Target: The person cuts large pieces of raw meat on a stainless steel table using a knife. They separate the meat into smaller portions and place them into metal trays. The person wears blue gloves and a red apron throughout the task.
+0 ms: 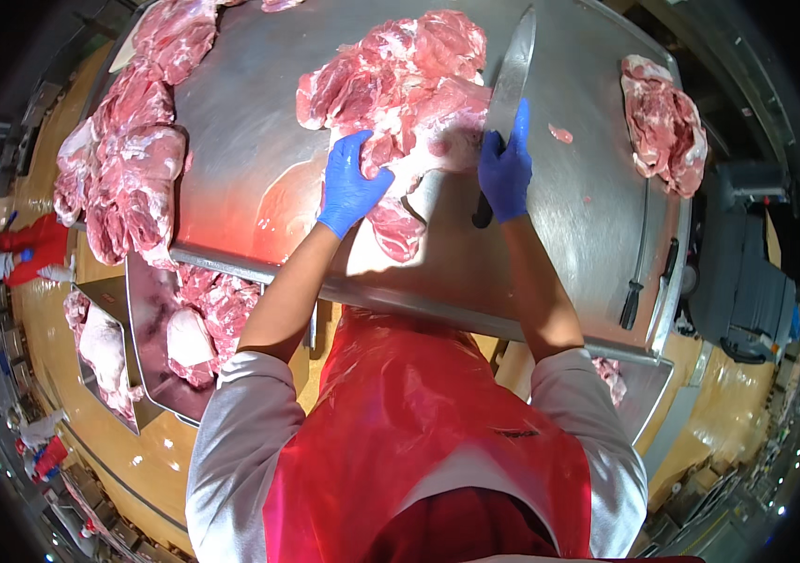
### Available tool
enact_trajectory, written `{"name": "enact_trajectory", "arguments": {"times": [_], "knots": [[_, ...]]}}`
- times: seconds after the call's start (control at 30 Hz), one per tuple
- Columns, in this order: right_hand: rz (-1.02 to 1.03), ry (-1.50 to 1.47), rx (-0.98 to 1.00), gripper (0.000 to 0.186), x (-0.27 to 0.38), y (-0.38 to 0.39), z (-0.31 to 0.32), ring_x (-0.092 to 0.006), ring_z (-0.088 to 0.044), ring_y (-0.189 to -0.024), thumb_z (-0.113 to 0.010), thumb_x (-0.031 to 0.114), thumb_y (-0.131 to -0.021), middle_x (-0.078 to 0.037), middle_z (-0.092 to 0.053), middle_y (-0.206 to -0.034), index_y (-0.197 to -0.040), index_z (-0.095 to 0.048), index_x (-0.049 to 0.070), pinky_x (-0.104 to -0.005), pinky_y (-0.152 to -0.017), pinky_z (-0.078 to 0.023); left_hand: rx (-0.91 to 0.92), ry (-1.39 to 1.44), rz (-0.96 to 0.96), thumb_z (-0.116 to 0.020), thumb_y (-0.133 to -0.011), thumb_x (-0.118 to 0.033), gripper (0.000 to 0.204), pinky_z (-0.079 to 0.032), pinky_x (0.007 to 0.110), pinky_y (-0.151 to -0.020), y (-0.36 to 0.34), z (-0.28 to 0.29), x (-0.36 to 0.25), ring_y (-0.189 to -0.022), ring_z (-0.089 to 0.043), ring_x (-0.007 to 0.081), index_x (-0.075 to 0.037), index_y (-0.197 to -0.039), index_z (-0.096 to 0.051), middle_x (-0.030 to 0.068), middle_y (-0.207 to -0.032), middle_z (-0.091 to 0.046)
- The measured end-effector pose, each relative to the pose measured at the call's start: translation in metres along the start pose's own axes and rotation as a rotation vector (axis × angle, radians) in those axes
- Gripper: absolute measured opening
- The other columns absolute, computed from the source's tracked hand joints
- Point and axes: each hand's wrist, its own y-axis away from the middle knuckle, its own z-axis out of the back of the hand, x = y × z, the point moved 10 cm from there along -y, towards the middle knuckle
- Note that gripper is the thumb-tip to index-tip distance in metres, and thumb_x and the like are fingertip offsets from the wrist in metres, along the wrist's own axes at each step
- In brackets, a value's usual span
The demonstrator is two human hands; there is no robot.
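A large piece of raw meat (409, 89), red with pale fat, lies opened out on the steel table in front of me. My left hand (353, 186), in a blue glove, grips its near left edge, thumb and fingers curved over the flesh. A smaller flap of meat (395, 230) hangs toward me beside that hand. Along the meat's right side, my right hand (506, 169), also gloved in blue, is closed round the dark handle of a long butcher's knife (514, 70). Its index finger lies stretched along the blade, which points away from me.
The steel table (569, 235) carries more meat (137, 150) on the left and another cut (664, 127) at right. A sharpening steel (637, 272) and a second knife (668, 263) lie near the right edge. Below left stands a meat-filled metal bin (150, 347). A co-worker (30, 251) is far left.
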Motion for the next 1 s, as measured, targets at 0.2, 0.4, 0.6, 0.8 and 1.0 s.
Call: {"name": "enact_trajectory", "arguments": {"times": [0.2,0.4,0.6,0.8,1.0], "knots": [[0.309,0.144,0.197,0.063,0.035,0.092,-0.037,-0.0374,-0.063,-0.064,-0.055,0.009,-0.094,-0.019,-0.067,-0.087,-0.154,-0.033,0.010,-0.0436,-0.056,-0.050,0.102,-0.002,0.092,-0.075,-0.074,-0.024,0.060,-0.046,0.042,-0.102,-0.011,-0.004,0.021,-0.116,-0.059,0.0343,-0.006,-0.129,-0.057,0.0183,-0.122,-0.062],[0.369,0.164,0.288,0.067,0.009,0.092,-0.075,-0.0339,-0.065,-0.069,-0.052,0.004,-0.091,-0.015,-0.066,-0.090,-0.155,-0.034,0.014,-0.0428,-0.060,-0.053,0.134,0.128,0.107,-0.071,-0.076,-0.020,0.050,-0.050,0.040,-0.096,-0.026,-0.018,0.035,-0.107,-0.065,0.0317,-0.006,-0.123,-0.061,0.0179,-0.113,-0.067],[0.204,0.642,0.548,0.067,-0.025,0.128,-0.074,-0.0215,-0.060,-0.063,-0.049,0.012,-0.093,-0.010,-0.064,-0.082,-0.157,-0.030,0.015,-0.0309,-0.056,-0.050,0.060,0.242,0.176,-0.065,-0.078,-0.015,0.039,-0.052,0.038,-0.085,-0.006,-0.020,0.054,-0.094,-0.067,0.0295,-0.006,-0.116,-0.063,0.0172,-0.103,-0.068],[0.430,0.694,0.387,0.072,-0.033,0.129,-0.080,-0.0202,-0.063,-0.066,-0.051,0.014,-0.091,-0.010,-0.066,-0.084,-0.158,-0.027,0.016,-0.0323,-0.058,-0.050,0.154,0.389,0.206,-0.061,-0.083,-0.009,0.029,-0.050,0.031,-0.071,-0.031,-0.025,0.067,-0.077,-0.060,0.0125,-0.007,-0.112,-0.064,0.0072,-0.082,-0.066],[0.244,0.360,0.685,0.069,-0.013,0.136,0.017,-0.0312,-0.067,-0.071,-0.051,0.011,-0.094,-0.022,-0.066,-0.086,-0.158,-0.026,0.017,-0.0420,-0.065,-0.054,0.107,0.621,0.491,-0.056,-0.088,-0.003,0.026,-0.051,0.027,-0.072,-0.027,0.003,0.121,-0.076,-0.060,0.0115,-0.001,-0.113,-0.064,0.0045,-0.093,-0.065]]}}
